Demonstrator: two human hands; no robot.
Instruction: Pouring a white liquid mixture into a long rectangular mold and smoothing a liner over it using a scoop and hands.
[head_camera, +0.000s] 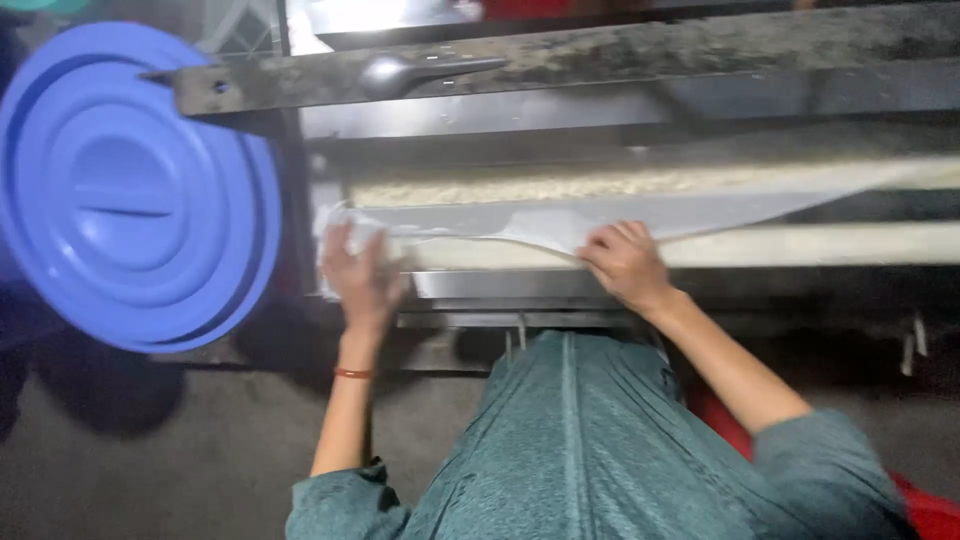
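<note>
Head view looks down on a person in a teal-green garment standing at a grimy metal rack of shallow steel trays (520, 285). Left hand (362, 280), blurred, lies spread with fingers open against the crumpled near-left corner of a thin white translucent sheet (600, 215) that covers a tray of pale grainy material (560, 186); whether it grips the sheet I cannot tell. Right hand (625, 262) is curled, fingertips pinching the sheet's front edge near the middle of the tray. A round blue plastic lid (130, 190) with raised rings sits just left of the rack
</note>
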